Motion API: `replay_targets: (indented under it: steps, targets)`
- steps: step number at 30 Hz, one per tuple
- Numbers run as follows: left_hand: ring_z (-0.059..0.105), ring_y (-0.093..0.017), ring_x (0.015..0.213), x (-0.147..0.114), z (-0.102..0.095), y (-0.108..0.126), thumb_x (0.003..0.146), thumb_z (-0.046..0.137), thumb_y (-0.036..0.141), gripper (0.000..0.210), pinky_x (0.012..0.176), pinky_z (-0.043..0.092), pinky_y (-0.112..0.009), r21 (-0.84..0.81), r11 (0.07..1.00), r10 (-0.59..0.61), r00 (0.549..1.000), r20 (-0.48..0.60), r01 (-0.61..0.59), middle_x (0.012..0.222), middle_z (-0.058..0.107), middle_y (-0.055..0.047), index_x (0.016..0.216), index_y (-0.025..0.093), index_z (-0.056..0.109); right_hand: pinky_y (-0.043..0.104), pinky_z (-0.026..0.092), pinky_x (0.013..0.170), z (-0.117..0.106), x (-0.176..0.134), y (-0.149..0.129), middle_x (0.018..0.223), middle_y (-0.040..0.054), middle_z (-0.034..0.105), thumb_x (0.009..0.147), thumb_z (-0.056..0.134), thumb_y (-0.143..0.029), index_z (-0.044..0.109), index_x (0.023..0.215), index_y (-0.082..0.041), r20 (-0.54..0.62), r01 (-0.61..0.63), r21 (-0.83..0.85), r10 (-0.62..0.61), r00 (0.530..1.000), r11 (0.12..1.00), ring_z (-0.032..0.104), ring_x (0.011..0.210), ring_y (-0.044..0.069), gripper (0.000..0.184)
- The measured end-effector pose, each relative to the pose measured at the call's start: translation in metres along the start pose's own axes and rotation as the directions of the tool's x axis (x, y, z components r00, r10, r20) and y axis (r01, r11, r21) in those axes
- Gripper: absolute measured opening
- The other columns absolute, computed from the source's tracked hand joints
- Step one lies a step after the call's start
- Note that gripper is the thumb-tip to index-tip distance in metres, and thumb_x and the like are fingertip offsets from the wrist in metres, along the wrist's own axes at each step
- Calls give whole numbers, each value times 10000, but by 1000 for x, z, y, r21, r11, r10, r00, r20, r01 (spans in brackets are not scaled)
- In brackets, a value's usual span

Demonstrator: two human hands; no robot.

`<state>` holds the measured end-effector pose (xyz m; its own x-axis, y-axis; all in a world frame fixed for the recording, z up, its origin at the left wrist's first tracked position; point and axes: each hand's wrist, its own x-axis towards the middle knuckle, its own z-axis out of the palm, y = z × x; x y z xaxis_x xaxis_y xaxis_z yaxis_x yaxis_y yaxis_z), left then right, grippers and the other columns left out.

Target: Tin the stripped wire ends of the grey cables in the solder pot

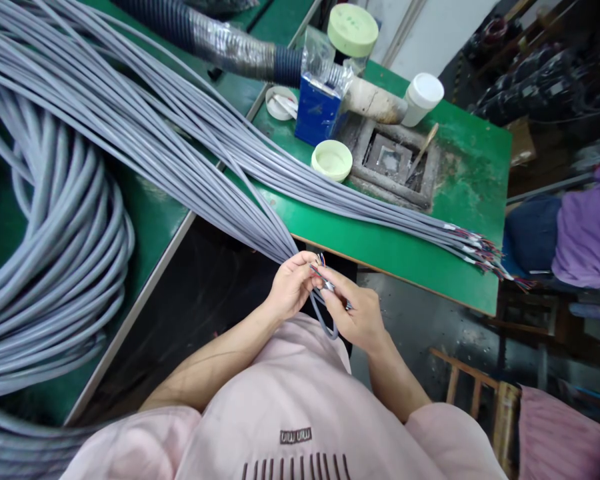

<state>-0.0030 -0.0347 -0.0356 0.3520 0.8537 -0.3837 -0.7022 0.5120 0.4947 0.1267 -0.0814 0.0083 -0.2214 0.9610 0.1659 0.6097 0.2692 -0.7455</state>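
Close to my body, just off the table's front edge, both hands meet at the stripped end of a grey cable (329, 322). Thin coloured wires (321, 260) stick out between the fingers. My left hand (293, 285) pinches these wires with thumb and fingertips. My right hand (357, 308) is closed on the cable end, where a small whitish piece shows. A bundle of grey cables (205, 190) runs from the upper left down to my hands. A second bundle (300, 175) lies across the green table, its stripped coloured ends (480, 250) at the right edge.
A thick coil of grey cable (65, 233) lies at left. On the green table (470, 167) stand a blue box (316, 110), a pale green lid (331, 160), a white jar (423, 97) and a square pot (390, 160) with a stick. A ribbed hose (230, 47) hangs above. A person in purple (587, 227) is at right.
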Motion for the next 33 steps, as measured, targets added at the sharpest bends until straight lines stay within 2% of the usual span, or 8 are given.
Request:
replay_targets:
  steps: [8,16,22,26,33]
  targets:
    - [593,-61,479,-2,-1,-2,590,817,242,270,502,513,-155,-4,998,63,998,-8,-63,629,637,35,680,141,583,196,549,672,0,1,-1,1025,64,751,910,505,-151,579,1303,-196,-56,53,-85,-58,997,995,668,611,95,402]
    - [620,-77,519,-3,-5,-3,637,804,233,221,516,529,-168,21,992,126,992,27,-127,655,667,12,687,140,610,201,563,680,1,1,-1,1007,62,756,912,494,-145,566,1319,-201,-77,100,-132,-111,991,986,703,655,116,416]
    - [620,-87,510,-3,-6,-2,638,814,272,227,508,520,-176,55,984,168,985,28,-169,626,669,6,707,140,643,214,545,627,1,3,-3,878,67,768,893,515,-104,583,1289,-151,-92,149,-187,-169,981,971,697,615,134,405]
    - [622,-92,501,-2,-11,-3,632,823,312,251,511,530,-188,137,965,223,975,11,-222,622,677,3,721,148,655,217,548,638,1,2,-2,921,73,767,896,520,-122,596,1265,-149,-97,152,-224,-178,979,963,711,650,137,378]
    - [637,-102,550,-2,-22,-6,720,767,311,180,570,548,-216,319,893,320,946,49,-318,656,691,-5,787,163,690,226,563,681,1,3,-1,994,88,758,892,518,-110,599,1263,-144,-92,169,-260,-199,976,951,726,712,149,381]
